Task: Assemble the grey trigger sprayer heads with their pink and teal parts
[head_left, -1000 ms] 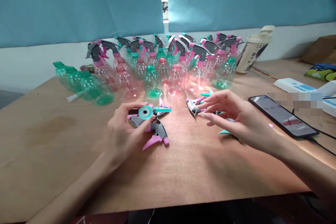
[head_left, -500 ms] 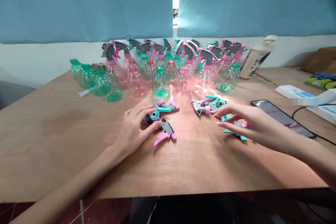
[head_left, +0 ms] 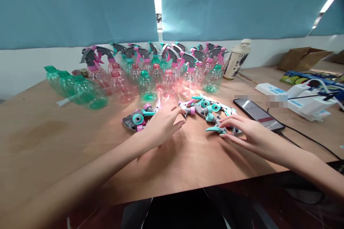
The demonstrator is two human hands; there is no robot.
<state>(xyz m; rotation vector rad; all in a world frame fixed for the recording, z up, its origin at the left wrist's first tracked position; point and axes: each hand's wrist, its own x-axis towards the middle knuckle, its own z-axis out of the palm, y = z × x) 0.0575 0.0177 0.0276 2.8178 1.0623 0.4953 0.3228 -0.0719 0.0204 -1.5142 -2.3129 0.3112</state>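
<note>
My left hand reaches across the middle of the table, thumb and forefinger apart. Its forefinger tip is close to a grey trigger spray head with a pink collar; contact is unclear. Behind that hand lie several loose spray heads, one with a teal disc, partly covered by it. With thumb and fingers, my right hand grips a teal-triggered spray head at the near side of the right-hand pile. More grey and teal spray heads lie beyond it.
Pink and green clear bottles stand in rows at the back, many with spray heads fitted. Open green bottles are at left. To the right are a phone, a tumbler, white power strips, cables and a cardboard box.
The view has turned right. My left hand has left the left pile and moved right toward the pink-collared spray head. My right hand has come down and closed on a teal-triggered spray head.
</note>
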